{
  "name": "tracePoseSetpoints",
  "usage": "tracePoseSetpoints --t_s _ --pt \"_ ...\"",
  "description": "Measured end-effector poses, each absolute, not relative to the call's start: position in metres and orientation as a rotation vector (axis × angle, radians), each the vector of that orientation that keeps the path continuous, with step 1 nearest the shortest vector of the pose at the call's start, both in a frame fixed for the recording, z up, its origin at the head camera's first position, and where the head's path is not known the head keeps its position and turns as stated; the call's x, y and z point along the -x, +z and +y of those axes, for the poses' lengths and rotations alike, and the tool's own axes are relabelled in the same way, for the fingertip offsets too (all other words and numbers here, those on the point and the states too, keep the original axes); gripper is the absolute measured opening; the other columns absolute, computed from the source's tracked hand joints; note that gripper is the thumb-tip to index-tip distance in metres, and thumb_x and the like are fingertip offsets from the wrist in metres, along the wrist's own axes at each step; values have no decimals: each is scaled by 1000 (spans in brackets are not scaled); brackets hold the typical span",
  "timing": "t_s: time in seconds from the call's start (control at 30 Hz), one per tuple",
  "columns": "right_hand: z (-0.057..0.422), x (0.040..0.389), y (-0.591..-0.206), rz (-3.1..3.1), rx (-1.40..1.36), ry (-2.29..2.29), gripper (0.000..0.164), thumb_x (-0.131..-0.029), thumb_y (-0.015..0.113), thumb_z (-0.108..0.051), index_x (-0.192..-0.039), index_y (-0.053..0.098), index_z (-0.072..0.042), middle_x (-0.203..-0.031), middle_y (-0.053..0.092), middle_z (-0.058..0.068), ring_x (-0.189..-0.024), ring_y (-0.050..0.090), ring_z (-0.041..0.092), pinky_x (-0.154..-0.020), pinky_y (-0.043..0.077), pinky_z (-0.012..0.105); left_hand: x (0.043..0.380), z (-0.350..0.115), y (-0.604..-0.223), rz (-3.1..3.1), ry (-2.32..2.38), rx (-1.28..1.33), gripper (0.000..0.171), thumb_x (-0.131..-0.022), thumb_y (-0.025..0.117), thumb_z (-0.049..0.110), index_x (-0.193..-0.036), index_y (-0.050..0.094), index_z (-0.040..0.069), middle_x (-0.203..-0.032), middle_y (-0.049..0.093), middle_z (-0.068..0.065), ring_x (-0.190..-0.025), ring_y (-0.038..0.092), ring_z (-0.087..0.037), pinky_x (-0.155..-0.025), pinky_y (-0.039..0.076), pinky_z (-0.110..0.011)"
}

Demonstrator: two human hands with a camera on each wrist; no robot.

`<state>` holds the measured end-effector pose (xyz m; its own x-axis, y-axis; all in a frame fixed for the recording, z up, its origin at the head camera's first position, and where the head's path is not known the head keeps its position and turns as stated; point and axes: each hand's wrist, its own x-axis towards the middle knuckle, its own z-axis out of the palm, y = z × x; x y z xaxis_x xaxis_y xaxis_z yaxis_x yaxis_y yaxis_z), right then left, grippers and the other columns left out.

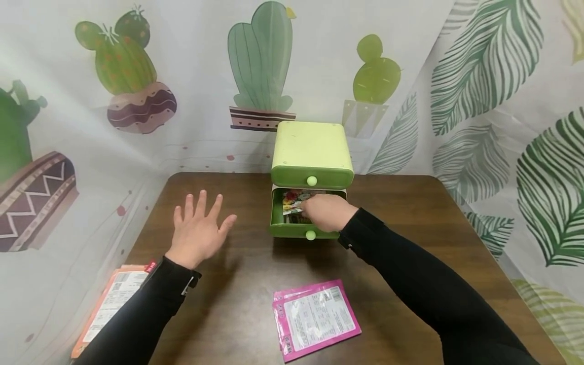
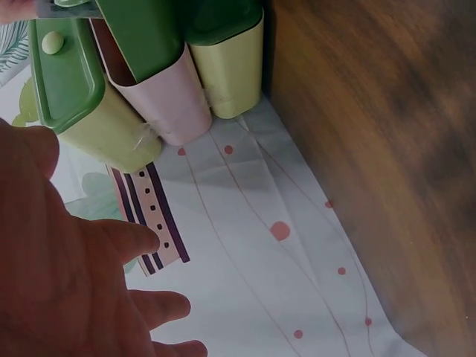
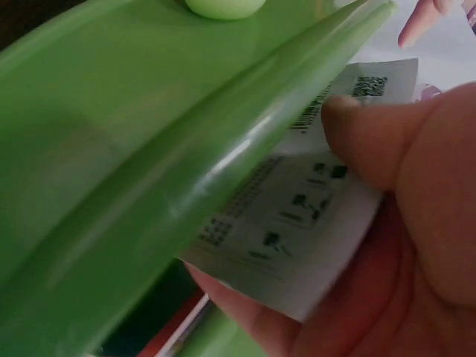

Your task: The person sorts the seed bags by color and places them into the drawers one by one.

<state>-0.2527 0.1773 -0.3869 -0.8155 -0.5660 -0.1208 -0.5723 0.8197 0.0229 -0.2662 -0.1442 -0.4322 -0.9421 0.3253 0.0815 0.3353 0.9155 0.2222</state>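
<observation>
My right hand reaches into the pulled-out green drawer of a small drawer cabinet. It pinches a small printed packet, thumb on the pale side, which bears a QR code, a barcode and small pictures. Part of the drawer wall covers the packet in the right wrist view. Bright flower-like pictures show in the drawer beside the fingers. My left hand hovers over the table left of the cabinet, fingers spread and holding nothing.
Pink packets with a white label lie on the brown table in front of the drawer. Orange packets lie at the left edge, partly behind the left sleeve. A cactus-printed cloth hangs behind the table.
</observation>
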Motion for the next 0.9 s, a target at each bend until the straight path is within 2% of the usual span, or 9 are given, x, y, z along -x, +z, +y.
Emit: tracePoseSetpoints --t_s 0.2,0.33,0.47,0.63,0.77,0.9 --pt "180 261 -391 2780 826 14 17 -106 50 -20 -96 61 -11 -68 51 0 -63 48 14 -65 39 30 265 -143 -435 -3040 -357 528 88 -97 14 72 -160 20 11 -162 2 -26 -145 -11 -48 -107 -14 -68" --pt "181 265 -394 2765 754 -22 25 -107 47 -26 -113 63 -8 -74 55 1 -73 57 16 -72 46 33 267 -143 -436 -3030 -363 528 86 -98 17 71 -160 22 11 -162 4 -26 -145 -9 -49 -108 -12 -68" --pt "181 268 -395 2752 708 -60 35 -108 44 -35 -112 64 -6 -78 58 3 -80 61 20 -78 49 38 267 -143 -439 -3039 -363 532 86 -98 18 71 -160 22 10 -162 5 -27 -145 -7 -50 -108 -11 -69" --pt "185 270 -396 2723 647 -123 48 -110 32 -39 -118 64 -5 -90 61 10 -91 61 23 -82 46 39 267 -143 -442 -3046 -365 540 85 -99 18 70 -160 22 10 -162 5 -27 -145 -7 -51 -107 -11 -69" --pt "188 271 -397 2741 631 -147 47 -110 29 -39 -115 63 -8 -81 55 6 -88 59 21 -81 45 39 268 -143 -443 -3047 -374 541 85 -99 19 69 -160 21 10 -162 3 -26 -145 -8 -50 -108 -12 -68" --pt "190 271 -397 2768 673 -143 45 -110 31 -38 -117 63 -7 -79 55 2 -87 60 20 -82 47 40 268 -142 -443 -3053 -373 543 84 -99 19 69 -160 19 11 -162 3 -26 -145 -9 -49 -108 -13 -68"
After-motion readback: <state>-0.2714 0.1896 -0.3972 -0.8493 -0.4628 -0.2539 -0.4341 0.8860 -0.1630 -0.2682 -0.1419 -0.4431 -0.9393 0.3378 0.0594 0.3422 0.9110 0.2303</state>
